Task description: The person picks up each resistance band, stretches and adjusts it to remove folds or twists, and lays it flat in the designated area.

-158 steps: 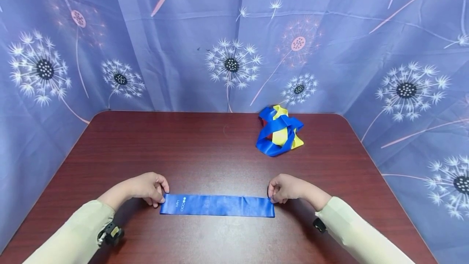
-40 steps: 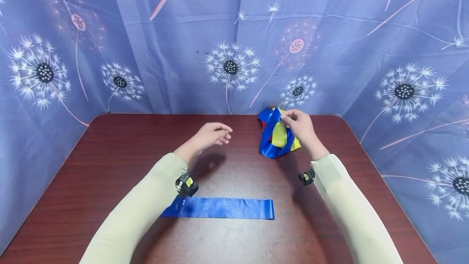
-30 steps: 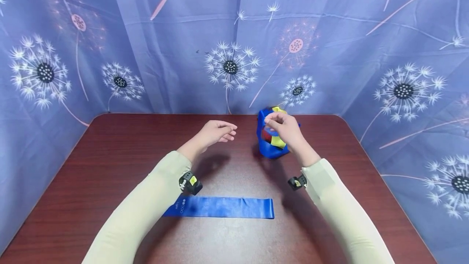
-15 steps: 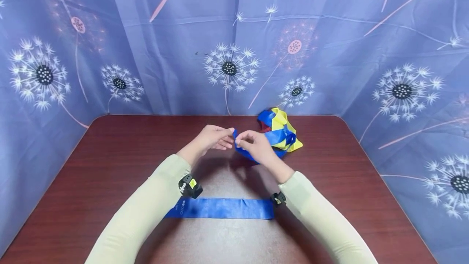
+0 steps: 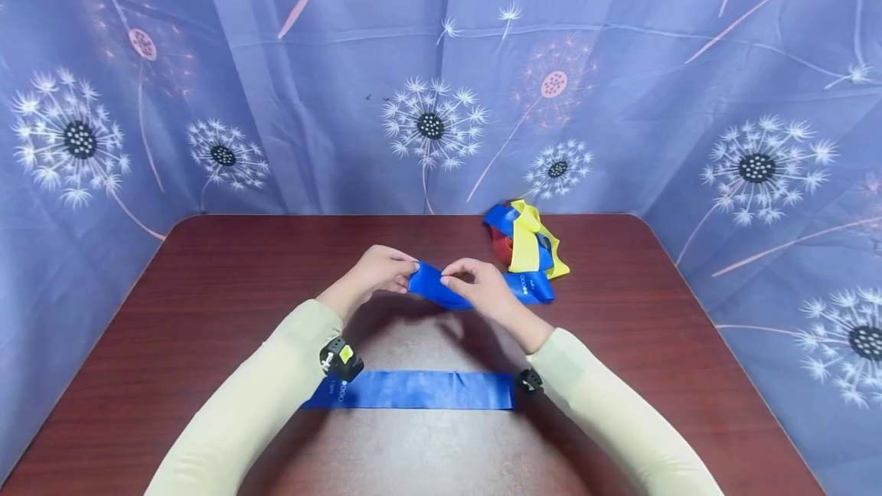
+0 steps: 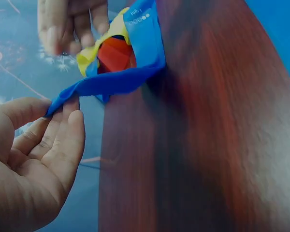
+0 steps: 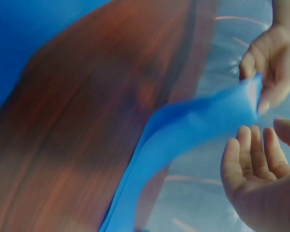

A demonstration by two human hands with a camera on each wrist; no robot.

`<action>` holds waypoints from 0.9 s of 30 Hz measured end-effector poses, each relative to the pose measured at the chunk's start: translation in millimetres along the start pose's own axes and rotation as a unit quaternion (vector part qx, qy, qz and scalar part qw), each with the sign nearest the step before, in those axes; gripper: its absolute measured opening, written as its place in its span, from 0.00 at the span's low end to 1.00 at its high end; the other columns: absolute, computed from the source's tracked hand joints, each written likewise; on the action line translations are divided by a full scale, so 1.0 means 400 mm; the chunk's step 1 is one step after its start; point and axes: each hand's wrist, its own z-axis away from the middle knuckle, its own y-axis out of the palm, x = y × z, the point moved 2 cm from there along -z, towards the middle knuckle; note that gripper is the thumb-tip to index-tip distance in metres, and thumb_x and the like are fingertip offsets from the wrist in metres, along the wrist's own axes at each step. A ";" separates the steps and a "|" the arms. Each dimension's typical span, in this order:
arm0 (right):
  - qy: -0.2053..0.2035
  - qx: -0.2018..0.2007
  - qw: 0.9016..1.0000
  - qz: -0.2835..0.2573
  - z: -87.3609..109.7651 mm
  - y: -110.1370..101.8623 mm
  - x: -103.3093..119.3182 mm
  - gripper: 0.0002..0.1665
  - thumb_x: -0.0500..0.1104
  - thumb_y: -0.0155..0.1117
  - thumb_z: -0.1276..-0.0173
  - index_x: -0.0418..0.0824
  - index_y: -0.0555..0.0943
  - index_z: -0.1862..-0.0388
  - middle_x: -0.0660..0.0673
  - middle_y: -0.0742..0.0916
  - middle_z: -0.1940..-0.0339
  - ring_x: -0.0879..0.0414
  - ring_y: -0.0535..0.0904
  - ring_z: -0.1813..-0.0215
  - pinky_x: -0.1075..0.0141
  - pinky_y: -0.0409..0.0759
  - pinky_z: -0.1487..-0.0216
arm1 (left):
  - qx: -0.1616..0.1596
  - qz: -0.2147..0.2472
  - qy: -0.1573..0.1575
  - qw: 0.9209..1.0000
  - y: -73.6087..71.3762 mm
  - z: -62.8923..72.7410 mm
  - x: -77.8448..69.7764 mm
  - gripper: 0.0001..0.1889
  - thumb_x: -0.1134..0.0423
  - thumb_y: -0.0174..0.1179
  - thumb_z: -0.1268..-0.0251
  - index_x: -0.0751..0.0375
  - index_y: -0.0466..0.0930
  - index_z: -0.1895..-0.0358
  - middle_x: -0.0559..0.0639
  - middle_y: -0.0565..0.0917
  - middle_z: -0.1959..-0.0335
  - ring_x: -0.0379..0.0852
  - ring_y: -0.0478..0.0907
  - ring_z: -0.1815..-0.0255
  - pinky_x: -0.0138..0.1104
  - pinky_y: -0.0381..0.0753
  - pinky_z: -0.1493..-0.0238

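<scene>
My left hand [image 5: 377, 270] pinches one end of a blue resistance band [image 5: 429, 285] between thumb and fingers. In the left wrist view this band [image 6: 113, 82] runs from the left hand [image 6: 43, 150] back to the pile, its printed part lying by the yellow band. My right hand [image 5: 485, 289] hovers over the band's middle in the head view. The right wrist view shows the right hand [image 7: 266, 179] with loosely bent fingers, apart from the band [image 7: 203, 121]. Nearer the front, a second blue band [image 5: 434, 390] lies flat, its left end partly hidden by the left sleeve.
A tangle of bands, with a yellow band [image 5: 525, 239], a red band [image 5: 502, 246] and more blue, lies at the back right of the brown table [image 5: 648, 373]. A blue dandelion-print curtain [image 5: 331, 98] surrounds the table's back and sides.
The right hand drew a blue band leftward out of the pile, and the left hand took its end. The right hand has let go. Earlier, both hands were at the flat band's ends.
</scene>
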 end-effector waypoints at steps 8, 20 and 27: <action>0.047 -0.008 0.997 0.054 0.010 -0.115 -0.087 0.15 0.42 0.62 0.25 0.32 0.83 0.47 0.34 0.88 0.50 0.43 0.82 0.50 0.60 0.80 0.48 | -0.003 -0.015 -0.001 1.000 -0.039 0.005 0.047 0.20 0.69 0.59 0.30 0.80 0.79 0.41 0.49 0.86 0.76 0.36 0.81 0.79 0.34 0.89 0.66; 0.145 0.013 0.987 0.064 0.037 -0.237 -0.165 0.23 0.42 0.56 0.21 0.25 0.76 0.38 0.26 0.84 0.44 0.35 0.84 0.46 0.49 0.86 0.43 | 0.011 -0.028 -0.007 1.000 -0.061 0.011 0.094 0.19 0.68 0.57 0.27 0.80 0.76 0.40 0.47 0.83 0.78 0.36 0.80 0.79 0.32 0.87 0.70; 0.186 0.011 0.980 0.076 0.046 -0.249 -0.199 0.23 0.41 0.55 0.21 0.22 0.75 0.38 0.24 0.83 0.43 0.33 0.84 0.44 0.50 0.86 0.43 | 0.020 -0.019 -0.013 1.000 -0.060 0.004 0.114 0.16 0.67 0.57 0.27 0.77 0.80 0.44 0.48 0.85 0.77 0.35 0.81 0.80 0.29 0.85 0.72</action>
